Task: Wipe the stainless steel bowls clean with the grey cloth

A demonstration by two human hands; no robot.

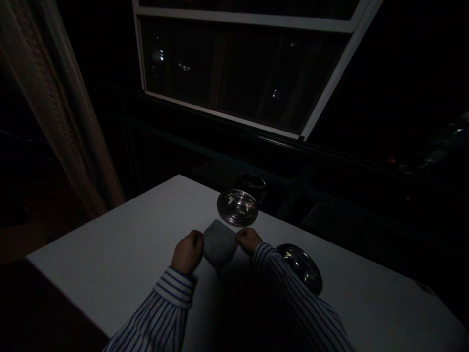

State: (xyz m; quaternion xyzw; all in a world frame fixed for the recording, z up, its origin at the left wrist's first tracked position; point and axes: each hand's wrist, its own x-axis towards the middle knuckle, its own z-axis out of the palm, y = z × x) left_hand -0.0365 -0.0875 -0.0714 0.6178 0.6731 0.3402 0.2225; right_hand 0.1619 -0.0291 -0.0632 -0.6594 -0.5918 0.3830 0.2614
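One grey cloth (220,243), spread between left hand (187,252) and right hand (249,240), each pinching one side

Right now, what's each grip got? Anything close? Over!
Left grip, right grip: both holding grey cloth. Metal dish just beyond it. Second dish partly hidden by right sleeve.

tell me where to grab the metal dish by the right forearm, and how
Probably pinch its right-hand rim, coming from the right: the striped right sleeve hides the near-left part of the metal dish, while the opposite rim shows uncovered. Free the right hand from the grey cloth first.
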